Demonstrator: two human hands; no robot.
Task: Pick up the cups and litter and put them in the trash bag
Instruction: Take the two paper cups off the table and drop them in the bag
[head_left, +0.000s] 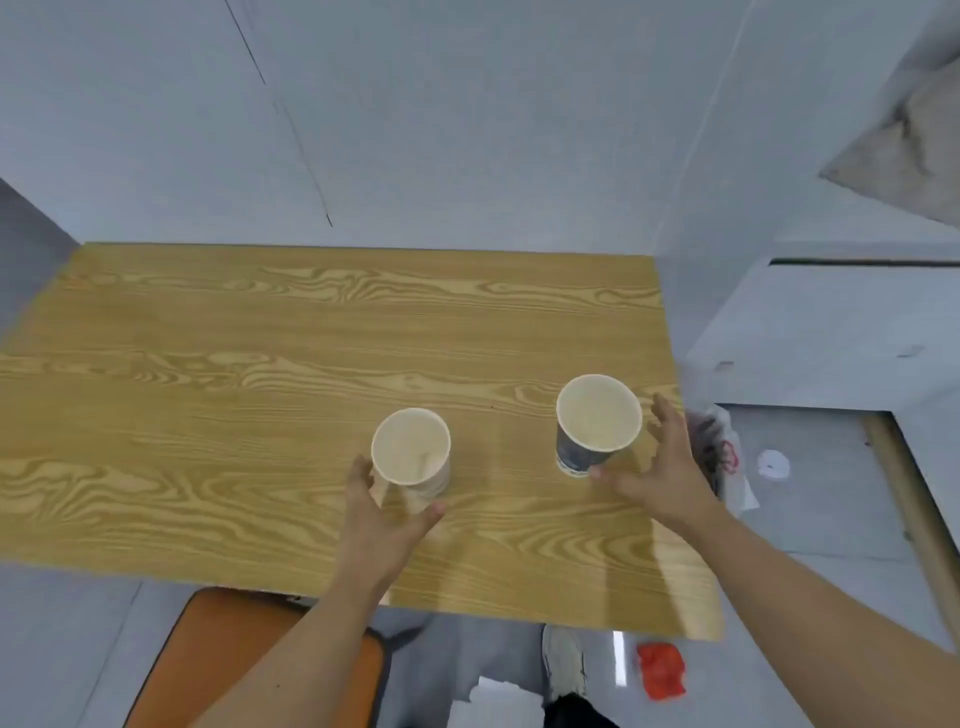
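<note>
Two paper cups stand upright on the wooden table. The pale cup is near the middle front; my left hand reaches around its base, fingers on its left and thumb on its right, spread and close to touching. The dark-blue cup stands further right; my right hand is spread beside it, thumb near its base, fingers past its right side. A white plastic bag with red print hangs or lies just off the table's right edge. Litter on the floor: red crumpled wrapper, white paper.
An orange chair seat sits under the table's front edge at the left. A small white round object lies on the grey floor at the right. A wooden strip and white wall panels bound the right side.
</note>
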